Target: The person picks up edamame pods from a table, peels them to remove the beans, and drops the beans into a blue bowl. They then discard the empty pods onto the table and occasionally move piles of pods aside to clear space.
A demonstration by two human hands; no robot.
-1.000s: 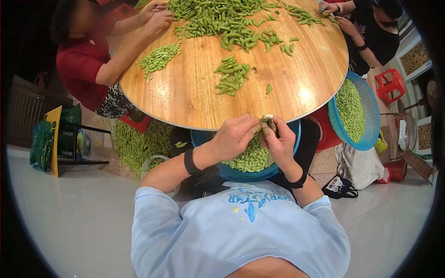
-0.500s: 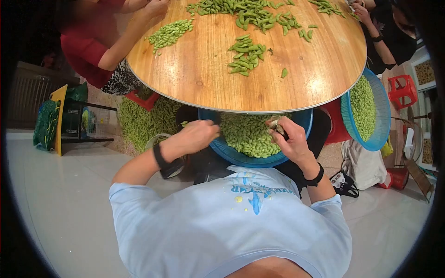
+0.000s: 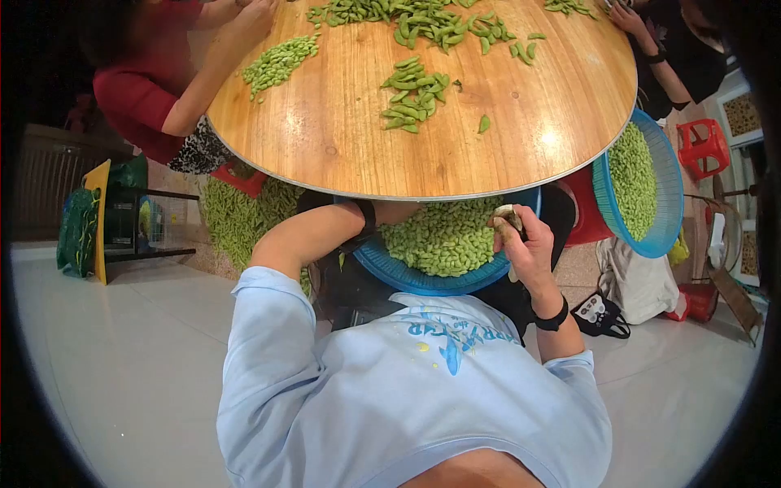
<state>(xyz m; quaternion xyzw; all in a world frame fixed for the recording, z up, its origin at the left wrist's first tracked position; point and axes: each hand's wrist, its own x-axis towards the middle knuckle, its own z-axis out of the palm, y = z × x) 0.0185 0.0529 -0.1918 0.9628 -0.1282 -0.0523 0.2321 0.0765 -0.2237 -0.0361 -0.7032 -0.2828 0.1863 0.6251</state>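
Note:
A blue plastic basket [image 3: 488, 281], heaped with shelled green beans [image 3: 443, 240], sits at my lap under the table's near edge. Over its left part reaches my left hand [image 3: 397, 212]; the table rim and my wrist hide its fingers. At the basket's right side, my right hand [image 3: 529, 244] is closed, thumb and fingers pinched round a small pale and dark object [image 3: 508, 215] whose kind I cannot make out. Green soybean pods [image 3: 415, 96] lie in a small pile on the wooden table [image 3: 342, 163], with one loose pod [image 3: 485, 124] to the right.
More pods [image 3: 431, 24] and a heap of shelled beans [image 3: 281, 63] lie farther back. People sit at far left and far right. A second blue basket [image 3: 671, 179] of beans stands right, near a red stool [image 3: 703, 148]. Pods cover the floor [image 3: 240, 215] at left.
My left hand has moved right, from beside the basket to over the beans under the table edge. My right hand has shifted slightly right, still pinching the small object. The view has moved slightly.

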